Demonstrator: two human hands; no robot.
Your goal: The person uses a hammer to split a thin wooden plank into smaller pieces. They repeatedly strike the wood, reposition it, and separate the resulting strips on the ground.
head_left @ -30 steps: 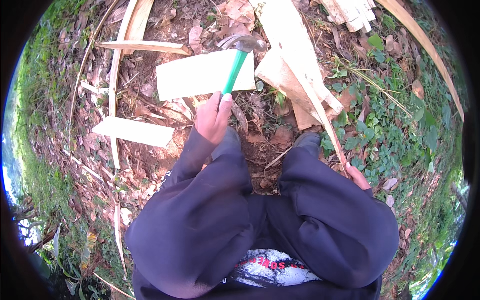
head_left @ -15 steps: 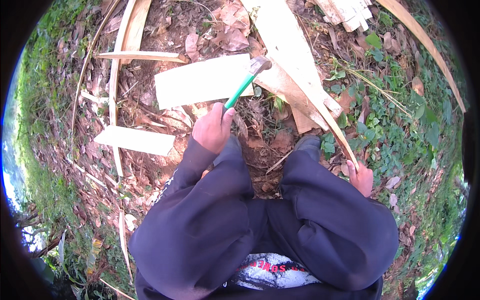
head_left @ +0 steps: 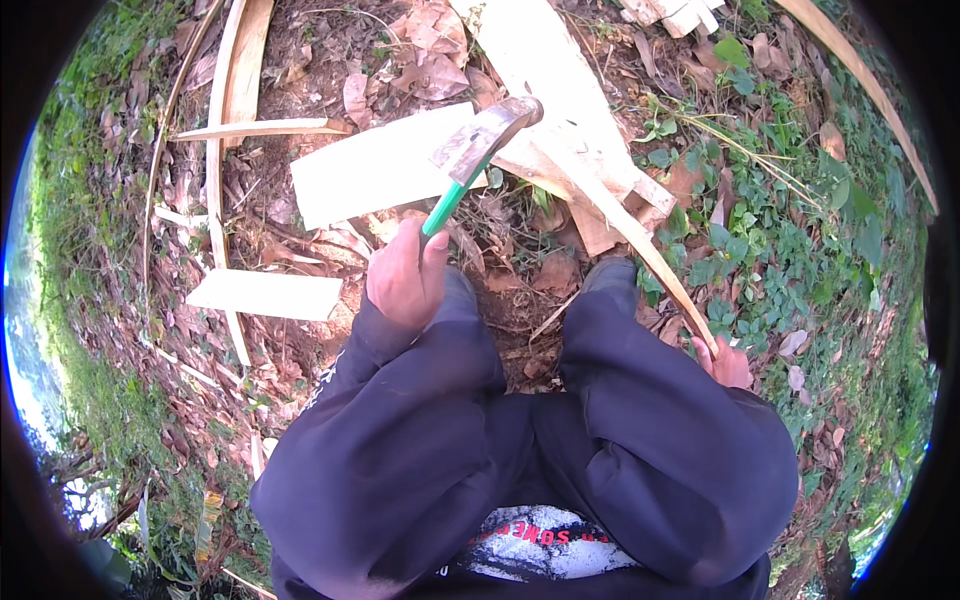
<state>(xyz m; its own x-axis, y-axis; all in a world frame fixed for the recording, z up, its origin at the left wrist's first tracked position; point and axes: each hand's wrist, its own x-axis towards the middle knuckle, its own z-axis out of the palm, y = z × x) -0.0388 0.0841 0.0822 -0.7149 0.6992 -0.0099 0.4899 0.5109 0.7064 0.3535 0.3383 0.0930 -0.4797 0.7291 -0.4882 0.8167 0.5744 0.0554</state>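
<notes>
My left hand [head_left: 405, 275] is closed around the handle of a claw hammer [head_left: 490, 138] with a green shaft. The hammer's metal head is raised in front of me, in line with the boards below. At my right knee, my right hand [head_left: 728, 365] grips the near end of a long, thin wooden strip [head_left: 645, 245]. The strip runs forward and to the left over a wide pale board [head_left: 545, 60] and short wood pieces [head_left: 600, 228]. Where its far end lies is hard to make out in the glare.
A pale rectangular board [head_left: 380, 170] lies on the leafy ground, with a smaller board [head_left: 265, 293] nearer on the left. Long curved strips [head_left: 215, 180] stand left of them. Another curved strip [head_left: 865, 80] arcs at the far right, above green plants [head_left: 740, 250].
The hammer head has come up and turned, showing larger and more side-on. The strip in my right hand has tilted, its broad face now showing. The whole view has shifted slightly.
</notes>
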